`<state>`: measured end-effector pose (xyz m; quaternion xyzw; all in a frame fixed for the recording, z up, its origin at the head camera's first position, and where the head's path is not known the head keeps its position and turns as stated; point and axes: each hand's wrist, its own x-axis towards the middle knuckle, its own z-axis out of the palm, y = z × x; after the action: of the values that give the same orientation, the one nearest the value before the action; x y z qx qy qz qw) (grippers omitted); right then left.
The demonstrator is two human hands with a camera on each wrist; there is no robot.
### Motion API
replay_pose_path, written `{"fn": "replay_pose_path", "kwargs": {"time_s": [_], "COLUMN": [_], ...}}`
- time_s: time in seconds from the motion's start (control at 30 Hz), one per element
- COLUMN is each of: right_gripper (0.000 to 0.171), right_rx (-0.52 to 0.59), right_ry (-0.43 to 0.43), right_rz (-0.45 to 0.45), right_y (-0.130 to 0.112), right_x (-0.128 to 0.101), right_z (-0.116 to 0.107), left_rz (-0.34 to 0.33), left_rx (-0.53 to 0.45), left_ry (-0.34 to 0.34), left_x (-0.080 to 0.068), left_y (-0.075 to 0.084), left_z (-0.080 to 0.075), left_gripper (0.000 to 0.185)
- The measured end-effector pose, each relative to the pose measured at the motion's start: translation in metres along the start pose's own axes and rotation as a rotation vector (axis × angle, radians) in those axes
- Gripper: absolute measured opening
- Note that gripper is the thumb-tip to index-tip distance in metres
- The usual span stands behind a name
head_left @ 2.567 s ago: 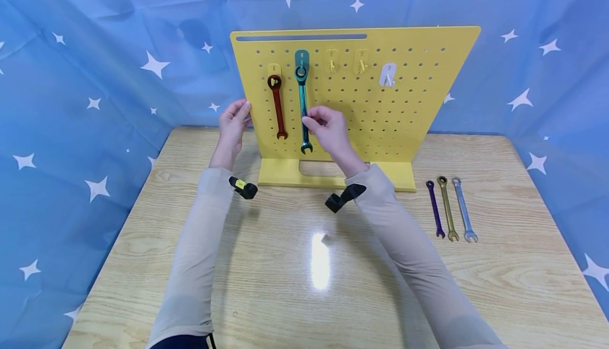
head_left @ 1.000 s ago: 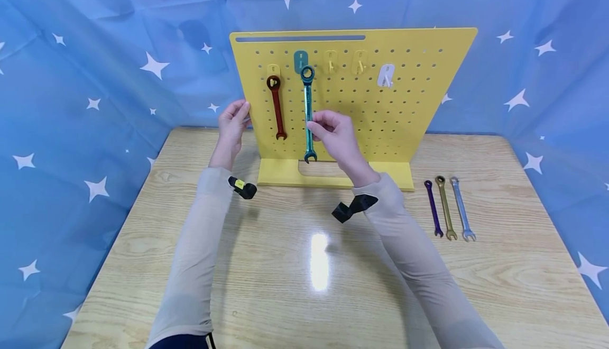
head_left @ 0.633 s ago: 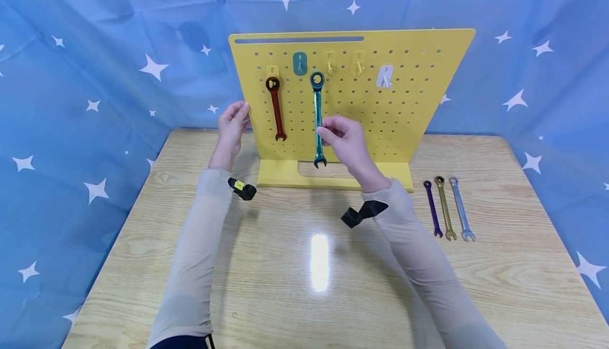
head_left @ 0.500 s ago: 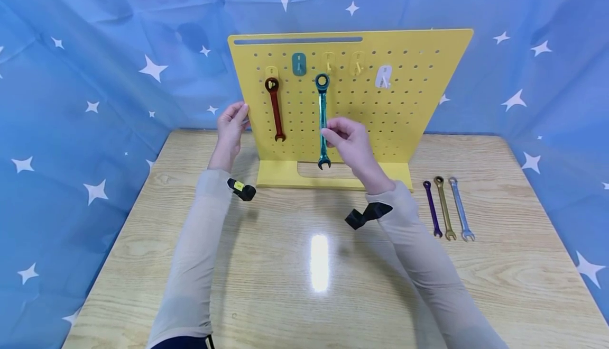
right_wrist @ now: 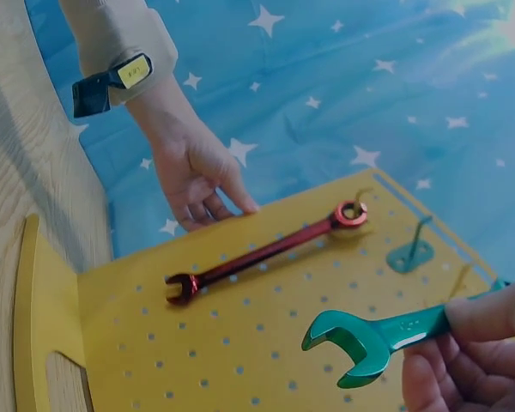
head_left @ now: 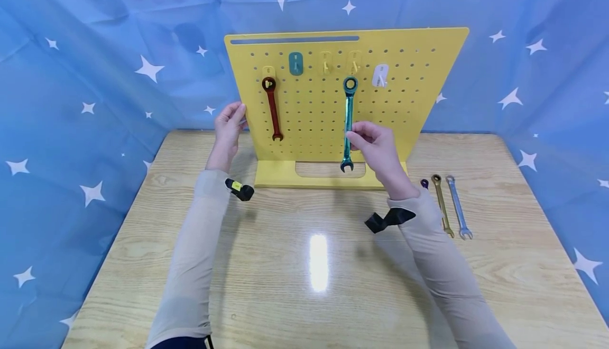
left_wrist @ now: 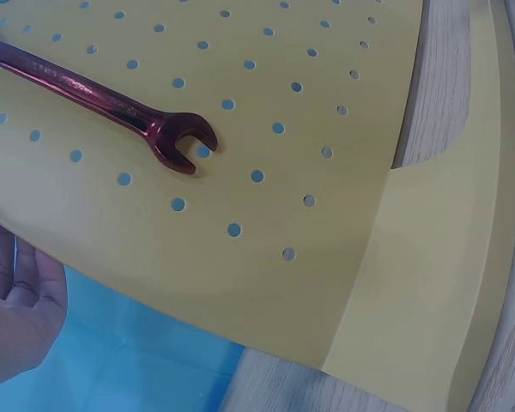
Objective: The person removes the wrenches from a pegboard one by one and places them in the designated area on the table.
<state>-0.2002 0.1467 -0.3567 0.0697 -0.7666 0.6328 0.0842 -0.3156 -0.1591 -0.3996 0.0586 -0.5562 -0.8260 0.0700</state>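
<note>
My right hand (head_left: 376, 145) pinches the shaft of a teal combination wrench (head_left: 349, 108) between thumb and fingers. The wrench is upright, ring end up, in front of the yellow pegboard (head_left: 309, 116) and off any hook. Its open jaw end shows large and green (right_wrist: 360, 343) in the right wrist view. At the board's left edge, my left hand (head_left: 228, 127) grips the rim, thumb in front and fingers partly hidden behind. A red combination wrench (head_left: 273, 108) hangs by its ring from a yellow hook near that edge.
Along the board's top are a bare teal hook (head_left: 295, 64), two bare yellow hooks (head_left: 325, 63) and a white hook (head_left: 380, 75). Right of the board lie a gold wrench (head_left: 442, 203), a light blue wrench (head_left: 458, 203) and a purple wrench (head_left: 424, 183), mostly hidden by my right sleeve.
My right hand has lifted the teal wrench off the teal hook and carried it rightward, to below the second bare yellow hook. My left hand keeps its grip on the board.
</note>
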Motion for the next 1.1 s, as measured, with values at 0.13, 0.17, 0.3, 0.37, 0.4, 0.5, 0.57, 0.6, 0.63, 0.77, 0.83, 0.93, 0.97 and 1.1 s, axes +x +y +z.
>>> {"fn": "replay_pose_path", "kwargs": {"time_s": [0.13,0.17,0.3,0.37,0.4,0.5,0.57,0.6,0.63,0.77,0.83,0.93,0.97,1.1], "right_gripper": [0.021,0.021,0.020,0.017,0.015,0.006,0.005,0.007,0.009,0.012,0.011,0.009,0.009,0.011], "right_rx": [-0.004,-0.013,-0.037,-0.038,-0.037,-0.019,0.013,0.037,0.061,0.109,0.100,0.124,0.113,0.079], "right_ry": [0.026,0.033,0.055,0.068,0.075,0.098,0.110,0.117,0.125,0.160,0.181,0.211,0.223,0.270], "right_rz": [0.016,0.024,0.045,0.052,0.053,0.055,0.059,0.063,0.066,0.070,0.072,0.086,0.092,0.110], "right_y": [0.004,0.006,0.009,0.011,0.011,0.014,0.016,0.017,0.018,0.023,0.025,0.027,0.027,0.030], "right_x": [-0.003,-0.004,-0.008,-0.011,-0.012,-0.015,-0.017,-0.018,-0.019,-0.024,-0.026,-0.030,-0.032,-0.036], "right_z": [-0.010,-0.013,-0.024,-0.030,-0.033,-0.041,-0.047,-0.050,-0.054,-0.067,-0.074,-0.085,-0.088,-0.101], "left_rz": [0.001,0.000,-0.013,-0.019,-0.021,-0.022,-0.022,-0.020,-0.019,-0.017,-0.017,-0.014,-0.012,-0.004], "left_rx": [-0.003,0.001,-0.011,-0.007,-0.005,0.000,-0.009,-0.009,-0.014,-0.016,-0.016,-0.011,-0.008,-0.004], "left_ry": [0.003,0.001,-0.001,0.000,-0.001,-0.003,-0.006,-0.008,-0.010,-0.019,-0.023,-0.026,-0.027,-0.027], "left_x": [0.000,0.001,0.000,0.000,0.000,0.000,0.000,0.000,0.000,0.000,0.000,0.000,-0.001,-0.003], "left_y": [0.000,0.000,0.000,0.000,0.000,0.001,0.001,0.001,0.001,0.001,0.001,0.002,0.002,0.003], "left_z": [0.000,0.000,0.000,-0.001,-0.001,-0.001,-0.001,-0.001,-0.002,-0.002,-0.002,-0.001,-0.001,0.000], "left_gripper": [0.010,0.010,0.007,0.006,0.006,0.007,0.007,0.007,0.007,0.009,0.009,0.009,0.009,0.009]}}
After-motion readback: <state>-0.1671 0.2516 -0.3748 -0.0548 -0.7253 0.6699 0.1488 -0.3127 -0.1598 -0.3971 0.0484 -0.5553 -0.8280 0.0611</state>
